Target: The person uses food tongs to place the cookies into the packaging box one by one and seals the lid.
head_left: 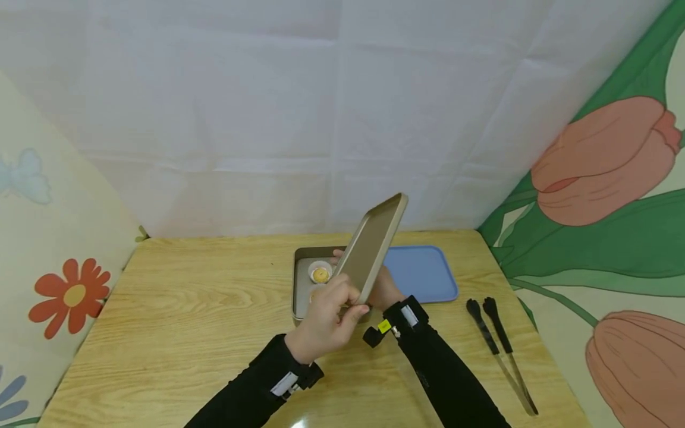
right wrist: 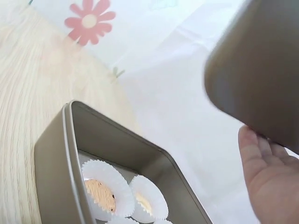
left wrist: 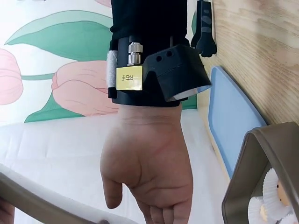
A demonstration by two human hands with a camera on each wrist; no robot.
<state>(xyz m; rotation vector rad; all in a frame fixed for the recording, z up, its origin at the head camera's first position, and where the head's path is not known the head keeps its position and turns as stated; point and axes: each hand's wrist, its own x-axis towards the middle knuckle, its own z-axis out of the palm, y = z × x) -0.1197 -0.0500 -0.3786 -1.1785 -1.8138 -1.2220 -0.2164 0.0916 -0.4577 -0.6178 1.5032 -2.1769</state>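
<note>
Table (head_left: 176, 309): wooden top, backed by a white sheet and flanked by flower-printed panels.
Tin base (head_left: 299, 285): rectangular, gold-coloured, flat on the table near the middle, open at the top, so its contents are exposed.
Contents: small cakes in white paper cups (right wrist: 105, 189) on the floor of the base; the right wrist view shows at least two side by side, touching.
Left hand (head_left: 323, 318): at the near edge of the base, thumb and fingers curled and pinching the lower edge of the lid (head_left: 374, 246). The grip appears to serve as the pivot about which the lid is tilted.
Lid: same gold metal, held steeply tilted above the right part of the base, upper corner raised toward the back sheet, hollow side facing the base.
Right hand (head_left: 384, 290): behind and under the lid, palm toward it. The fingers are hidden by the lid in the head view and cut off in the wrist views, so whether they are spread or closed cannot be told; the hand appears to support the lid from behind.
Blue tray (head_left: 423, 272): flat, just right of the base.
Black tongs (head_left: 497, 351): lying well right of both hands, untouched.
</note>
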